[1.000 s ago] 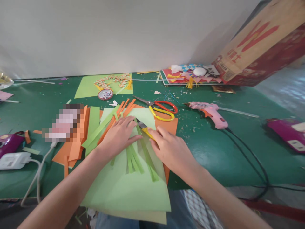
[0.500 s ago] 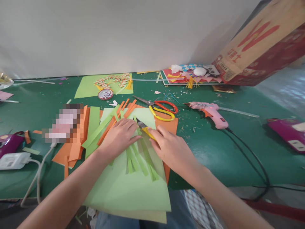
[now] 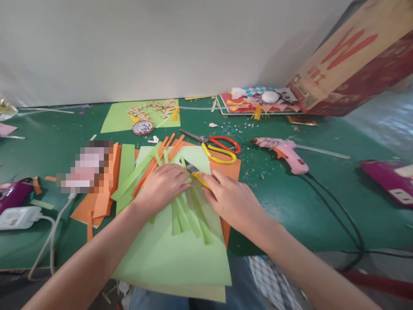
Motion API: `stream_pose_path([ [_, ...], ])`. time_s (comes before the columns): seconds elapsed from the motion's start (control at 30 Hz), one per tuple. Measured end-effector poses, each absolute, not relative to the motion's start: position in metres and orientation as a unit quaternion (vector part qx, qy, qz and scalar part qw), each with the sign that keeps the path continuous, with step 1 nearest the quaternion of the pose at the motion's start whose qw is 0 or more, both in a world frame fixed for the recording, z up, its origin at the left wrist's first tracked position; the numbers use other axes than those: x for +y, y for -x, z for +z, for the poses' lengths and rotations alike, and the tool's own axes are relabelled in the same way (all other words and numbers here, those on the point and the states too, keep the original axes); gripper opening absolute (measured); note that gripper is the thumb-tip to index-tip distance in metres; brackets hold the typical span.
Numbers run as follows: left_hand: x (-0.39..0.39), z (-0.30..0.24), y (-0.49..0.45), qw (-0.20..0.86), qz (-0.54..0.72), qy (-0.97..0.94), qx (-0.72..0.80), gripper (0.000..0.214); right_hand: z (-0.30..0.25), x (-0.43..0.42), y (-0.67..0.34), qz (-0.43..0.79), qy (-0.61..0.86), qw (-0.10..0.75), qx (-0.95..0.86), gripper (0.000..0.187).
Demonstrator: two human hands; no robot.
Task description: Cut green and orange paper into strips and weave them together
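My right hand (image 3: 230,193) is closed around the yellow handle of a utility knife (image 3: 200,177). Its dark blade points up and left beside a narrow green paper strip. My left hand (image 3: 166,183) presses down just left of the blade, fingers curled over several green paper strips (image 3: 189,215) whose lower ends fan out below it. Parts of the strips are hidden under the fingers. Beneath both hands lies a pale green paper sheet (image 3: 180,267), overhanging the table's front edge. Orange strips (image 3: 171,146) stick out beyond my left fingers.
Scissors (image 3: 221,148) with red and yellow handles lie behind my hands. To the right sits a pink glue gun (image 3: 284,150) with a trailing black cord. Orange paper (image 3: 93,206) and a blurred, cabled device (image 3: 87,168) lie left. A paper bag (image 3: 351,64) leans at back right.
Both hands keep nearly the same place. The knife blade and the lower end of the rightmost green strip have shifted very slightly.
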State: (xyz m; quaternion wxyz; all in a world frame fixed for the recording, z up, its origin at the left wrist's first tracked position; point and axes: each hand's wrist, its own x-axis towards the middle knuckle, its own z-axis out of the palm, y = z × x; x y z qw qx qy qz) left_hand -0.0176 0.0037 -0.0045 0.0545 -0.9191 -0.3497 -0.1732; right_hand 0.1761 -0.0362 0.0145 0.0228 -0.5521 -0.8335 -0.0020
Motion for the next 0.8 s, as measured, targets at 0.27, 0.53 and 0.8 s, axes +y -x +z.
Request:
stream_pose_path([
  [0.27, 0.0108, -0.0106, 0.0137, -0.039, -0.209, 0.867, -0.452, 0.030, 0.0123, -0.0364, -0.1777, -0.020, 0.547, 0.044, -0.836, 0.037],
  [0.53, 0.0090, -0.0109, 0.0137, -0.019, -0.183, 0.873, -0.452, 0.028, 0.0122, -0.0362, -0.1769, -0.013, 0.552, 0.033, -0.833, 0.037],
  [0.8, 0.0104, -0.0135, 0.0142, -0.017, -0.188, 0.873, -0.450, 0.031, 0.0115, -0.0322, -0.1772, 0.005, 0.558, 0.020, -0.830, 0.039],
])
